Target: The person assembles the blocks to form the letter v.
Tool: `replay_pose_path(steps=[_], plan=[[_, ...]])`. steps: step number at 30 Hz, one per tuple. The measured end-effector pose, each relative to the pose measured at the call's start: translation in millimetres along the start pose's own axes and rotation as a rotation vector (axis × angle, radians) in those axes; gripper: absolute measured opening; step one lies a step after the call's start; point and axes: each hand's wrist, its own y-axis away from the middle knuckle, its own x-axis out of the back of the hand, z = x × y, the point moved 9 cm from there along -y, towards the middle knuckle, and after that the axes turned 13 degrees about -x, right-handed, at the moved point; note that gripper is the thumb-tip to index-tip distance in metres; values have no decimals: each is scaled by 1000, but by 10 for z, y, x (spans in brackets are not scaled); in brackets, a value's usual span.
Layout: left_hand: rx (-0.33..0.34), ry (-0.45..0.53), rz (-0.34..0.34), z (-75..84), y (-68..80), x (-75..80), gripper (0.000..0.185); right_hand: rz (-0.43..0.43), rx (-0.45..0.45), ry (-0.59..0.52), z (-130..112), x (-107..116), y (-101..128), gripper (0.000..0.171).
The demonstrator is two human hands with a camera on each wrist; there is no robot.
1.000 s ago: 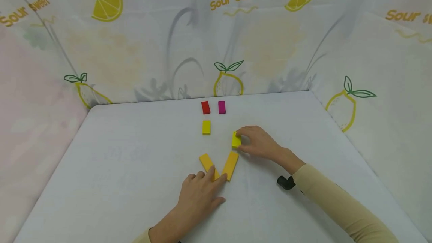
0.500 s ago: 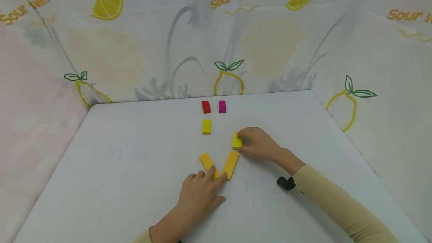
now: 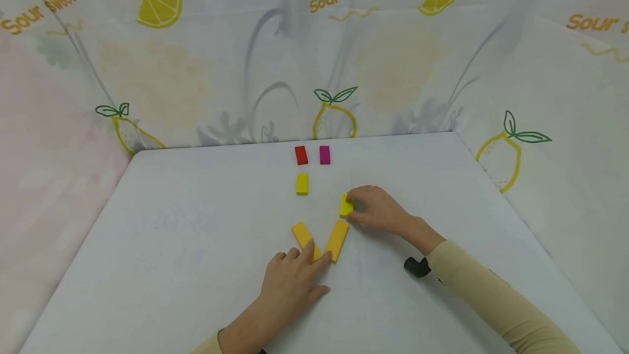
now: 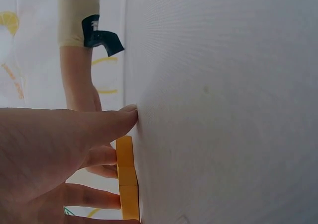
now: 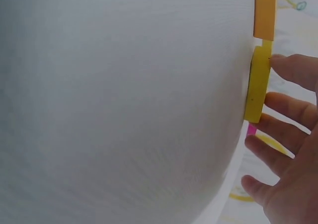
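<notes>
The lime-yellow block [image 3: 345, 206] is pinched between the curled fingertips [image 5: 283, 64] of the right hand [image 3: 375, 209], just beyond the far end of the right orange block [image 3: 336, 240]. That block and the left orange block [image 3: 304, 237], set in a V, are pressed flat under the straight fingers of the left hand [image 3: 290, 283]. The placing step seems in hand, and squaring the lime-yellow block to the orange block's end is judged the next need.

Head view looks forward and down from above the near table edge [image 3: 147, 288], taking in the whole tabletop and printed backdrop [image 3: 221, 70]. Both wrist views sit very close, skimming the cloth sideways. All three share the orange blocks [image 3: 336, 240].
</notes>
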Motion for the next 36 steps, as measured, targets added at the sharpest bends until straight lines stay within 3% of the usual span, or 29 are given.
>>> replay_pose_path(steps=[14,36], plan=[[5,12,-4,-32,-10,0,61,42,39,39,-69,32,18,24],[-1,-4,-3,-12,0,-16,62,74,-43,74,-79,15,136,26]])
